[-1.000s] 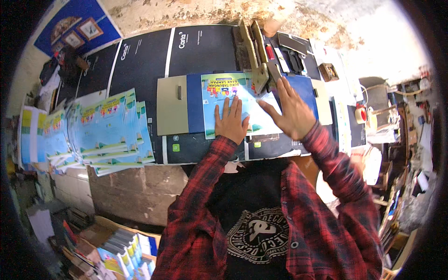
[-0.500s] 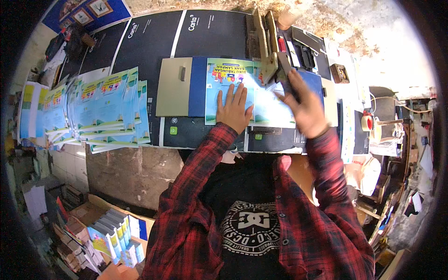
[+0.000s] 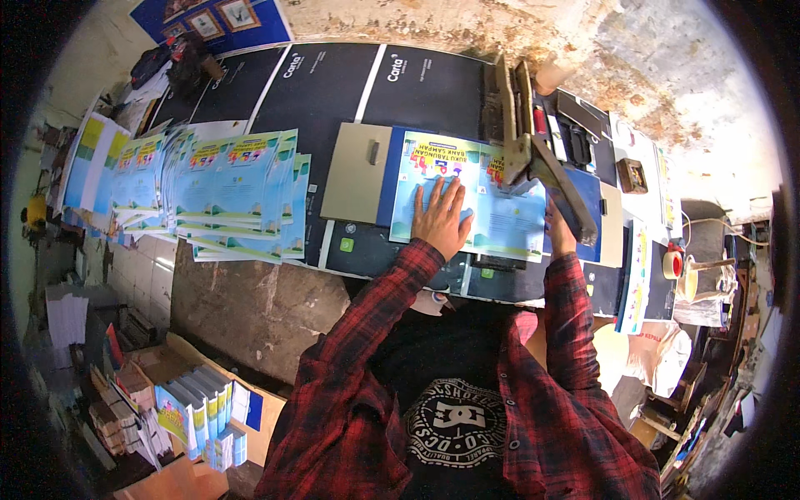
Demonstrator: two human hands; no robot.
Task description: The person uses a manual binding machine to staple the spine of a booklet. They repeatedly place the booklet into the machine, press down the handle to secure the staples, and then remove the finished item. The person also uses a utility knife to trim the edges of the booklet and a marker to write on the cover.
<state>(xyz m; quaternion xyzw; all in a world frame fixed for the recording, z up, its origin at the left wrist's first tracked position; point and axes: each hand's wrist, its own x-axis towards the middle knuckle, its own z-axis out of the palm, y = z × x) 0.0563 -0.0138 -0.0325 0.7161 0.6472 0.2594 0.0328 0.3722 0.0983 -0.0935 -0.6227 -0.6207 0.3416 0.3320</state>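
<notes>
An open printed booklet cover [image 3: 435, 217], light blue with colourful pictures, lies across a board with beige and blue panels. My left hand [image 3: 442, 218] rests flat on its left half, fingers spread. Above the right half stands what looks like a long-arm stapler [image 3: 518, 154], its dark lever [image 3: 567, 196] slanting toward me. My right hand [image 3: 560, 229] is low at the cover's right edge, beside and partly behind the lever. Most of its fingers are hidden, so its grip cannot be made out.
Overlapping piles of similar printed sheets [image 3: 225, 187] cover the table's left side. A narrow stack [image 3: 637, 275] lies at the right edge, near a red tape roll [image 3: 672, 264]. Farther back are a small wooden box [image 3: 632, 176] and a black tray [image 3: 575, 140]. A carton of booklets [image 3: 200, 408] stands below left.
My right hand has gone from up at the lever down to the cover's right edge. My left hand stays flat on the cover. The whole view has shifted and tilted a little.
</notes>
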